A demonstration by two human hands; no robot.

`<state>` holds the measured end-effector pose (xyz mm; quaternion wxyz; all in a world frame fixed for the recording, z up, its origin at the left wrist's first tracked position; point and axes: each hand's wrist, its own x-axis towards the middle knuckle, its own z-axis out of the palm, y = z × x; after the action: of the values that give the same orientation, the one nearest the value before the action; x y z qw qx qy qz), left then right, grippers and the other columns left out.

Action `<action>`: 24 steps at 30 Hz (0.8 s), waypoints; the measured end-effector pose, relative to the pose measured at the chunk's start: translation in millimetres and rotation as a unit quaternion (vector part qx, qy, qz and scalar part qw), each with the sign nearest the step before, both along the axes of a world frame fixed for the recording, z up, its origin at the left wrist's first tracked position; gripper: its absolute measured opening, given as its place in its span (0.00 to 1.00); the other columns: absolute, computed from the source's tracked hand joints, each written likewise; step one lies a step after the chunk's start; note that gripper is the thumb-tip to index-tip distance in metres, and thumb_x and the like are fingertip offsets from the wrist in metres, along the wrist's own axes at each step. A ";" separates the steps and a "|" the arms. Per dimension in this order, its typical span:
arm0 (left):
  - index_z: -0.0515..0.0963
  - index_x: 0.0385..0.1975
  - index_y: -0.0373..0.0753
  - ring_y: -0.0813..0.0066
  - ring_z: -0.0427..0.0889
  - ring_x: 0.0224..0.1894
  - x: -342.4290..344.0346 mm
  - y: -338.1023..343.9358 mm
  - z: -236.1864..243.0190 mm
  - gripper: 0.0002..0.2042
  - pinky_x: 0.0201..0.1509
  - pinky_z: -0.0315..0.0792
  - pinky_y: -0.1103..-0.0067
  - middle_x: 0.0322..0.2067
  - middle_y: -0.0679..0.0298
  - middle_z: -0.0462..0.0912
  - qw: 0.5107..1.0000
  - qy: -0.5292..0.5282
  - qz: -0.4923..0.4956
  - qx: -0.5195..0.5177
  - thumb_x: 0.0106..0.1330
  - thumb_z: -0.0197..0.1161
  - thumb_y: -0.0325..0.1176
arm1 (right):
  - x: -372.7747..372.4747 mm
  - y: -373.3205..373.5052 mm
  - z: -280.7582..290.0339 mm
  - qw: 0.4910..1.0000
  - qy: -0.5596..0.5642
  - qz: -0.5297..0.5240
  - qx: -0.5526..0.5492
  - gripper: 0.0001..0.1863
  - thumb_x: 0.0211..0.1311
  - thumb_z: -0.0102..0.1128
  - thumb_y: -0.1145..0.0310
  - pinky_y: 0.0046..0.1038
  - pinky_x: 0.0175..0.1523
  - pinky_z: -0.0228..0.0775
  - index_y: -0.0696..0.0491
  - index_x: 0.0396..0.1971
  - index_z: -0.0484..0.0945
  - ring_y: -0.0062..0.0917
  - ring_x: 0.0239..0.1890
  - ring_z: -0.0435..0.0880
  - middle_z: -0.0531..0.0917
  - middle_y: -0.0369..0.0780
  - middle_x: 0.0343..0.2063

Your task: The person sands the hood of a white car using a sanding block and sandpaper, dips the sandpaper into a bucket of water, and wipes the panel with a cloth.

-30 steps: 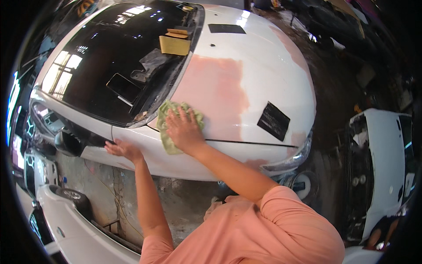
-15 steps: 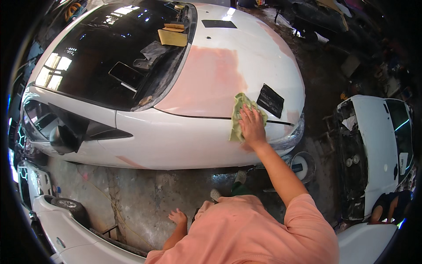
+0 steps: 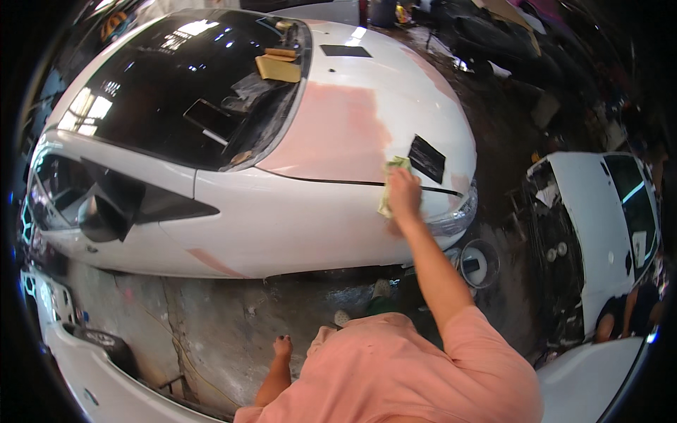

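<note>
My right hand (image 3: pixel 405 194) is closed round a bunched yellow-green cloth (image 3: pixel 398 163) at the seam between the hood and the fender of a white car (image 3: pixel 296 225). Much of the cloth is hidden under my fingers. Just beyond it, a black sheet of sandpaper (image 3: pixel 427 159) lies on the hood. A pinkish patch (image 3: pixel 331 134) covers the hood's rear part near the windshield. Low at my side, away from the car, my left hand (image 3: pixel 283 346) has its fingers curled in, with nothing seen in it.
Another black sheet (image 3: pixel 345 51) lies farther across the hood. Tan pads (image 3: pixel 278 68) rest by the windshield base. A bucket (image 3: pixel 479 263) stands by the front bumper. A white vehicle (image 3: pixel 599 225) stands to the right, with a person (image 3: pixel 627 314) near it; a white car body (image 3: pixel 127 388) is behind me, left.
My right hand has gone from lying flat on the spread cloth to gripping it in a bunch. My left hand's fingers have curled in from being spread.
</note>
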<state>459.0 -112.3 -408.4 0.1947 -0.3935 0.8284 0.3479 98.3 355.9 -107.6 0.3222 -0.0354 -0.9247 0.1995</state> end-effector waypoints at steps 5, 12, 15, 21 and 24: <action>0.80 0.59 0.28 0.42 0.83 0.60 -20.7 16.1 4.5 0.23 0.64 0.75 0.60 0.55 0.41 0.86 0.993 0.059 -0.054 0.087 0.74 0.62 0.42 | -27.6 -166.9 29.5 0.984 0.104 0.118 -0.084 0.04 0.64 0.61 0.70 0.49 0.47 0.72 0.54 0.36 0.82 0.45 0.42 0.83 0.84 0.47 0.34; 0.82 0.57 0.31 0.45 0.85 0.58 -40.0 20.5 -2.2 0.21 0.61 0.76 0.62 0.53 0.43 0.87 0.980 0.025 -0.192 0.051 0.75 0.62 0.42 | 0.6 -208.8 34.1 0.972 0.135 0.169 0.093 0.13 0.67 0.59 0.67 0.45 0.54 0.75 0.49 0.49 0.84 0.35 0.50 0.80 0.84 0.35 0.48; 0.82 0.57 0.32 0.43 0.84 0.59 -47.6 37.3 10.2 0.21 0.61 0.76 0.60 0.55 0.42 0.86 0.980 0.020 -0.184 0.073 0.76 0.60 0.44 | 15.1 -108.3 1.7 0.990 0.085 0.116 -0.001 0.11 0.65 0.61 0.74 0.41 0.49 0.76 0.50 0.45 0.85 0.37 0.45 0.82 0.85 0.36 0.45; 0.82 0.58 0.34 0.40 0.82 0.61 -31.7 1.0 -32.1 0.25 0.64 0.75 0.56 0.58 0.42 0.84 0.919 -0.087 -0.386 -0.001 0.78 0.54 0.49 | 86.3 68.8 -40.9 0.997 -0.045 -0.068 -0.014 0.15 0.72 0.58 0.69 0.44 0.59 0.76 0.56 0.54 0.84 0.45 0.54 0.83 0.85 0.45 0.55; 0.81 0.60 0.34 0.39 0.81 0.62 -35.0 6.2 -32.5 0.26 0.65 0.74 0.55 0.60 0.42 0.82 0.861 -0.114 -0.495 -0.002 0.78 0.53 0.50 | 163.5 108.1 -62.6 0.991 -0.097 -0.094 -0.014 0.17 0.74 0.57 0.65 0.43 0.64 0.73 0.55 0.56 0.84 0.45 0.58 0.82 0.84 0.46 0.57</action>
<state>424.0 -106.1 -440.9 0.4338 0.0312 0.8868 0.1563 261.8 464.0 -170.2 0.2481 -0.1455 -0.9412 0.1772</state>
